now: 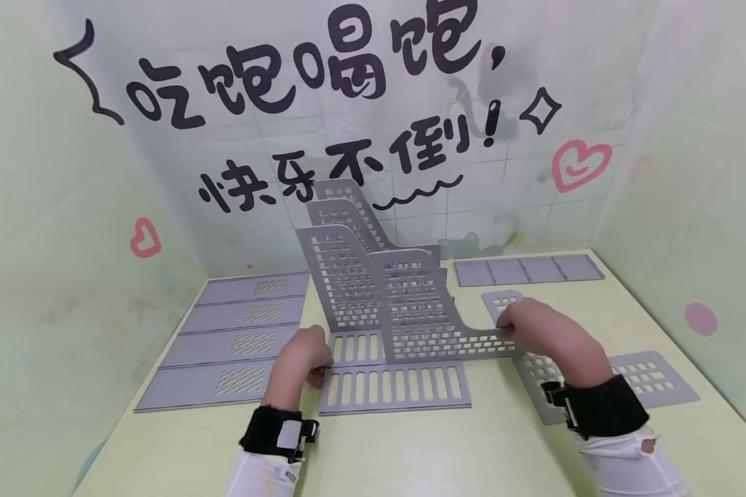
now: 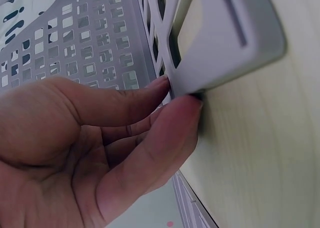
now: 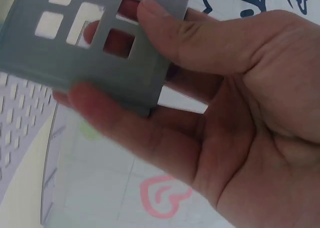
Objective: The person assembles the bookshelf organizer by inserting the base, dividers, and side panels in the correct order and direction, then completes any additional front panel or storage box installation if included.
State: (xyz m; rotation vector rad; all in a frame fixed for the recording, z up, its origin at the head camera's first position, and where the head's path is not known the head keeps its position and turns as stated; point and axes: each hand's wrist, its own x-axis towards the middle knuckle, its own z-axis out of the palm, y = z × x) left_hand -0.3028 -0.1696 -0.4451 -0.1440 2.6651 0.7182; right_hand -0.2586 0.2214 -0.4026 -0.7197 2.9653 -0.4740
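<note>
My right hand (image 1: 550, 338) grips the low front end of a grey perforated side panel (image 1: 419, 304). In the right wrist view the thumb lies on one face of this panel (image 3: 55, 62) and fingers show through its holes. The panel stands upright, its lower edge at the slotted base (image 1: 394, 407); whether it is seated there I cannot tell. At the base's left edge my left hand (image 1: 301, 353) pinches the rim, thumb and a finger meeting at the base's corner (image 2: 225, 62) in the left wrist view. Three similar panels (image 1: 342, 276) stand upright behind.
Several flat panels (image 1: 180, 351) with hatched cutouts lie in a row at left. A narrow sectioned panel (image 1: 534, 269) lies at the back right. Perforated pieces (image 1: 677, 390) lie under and beside the right forearm. Printed walls (image 1: 677, 193) enclose the table on three sides.
</note>
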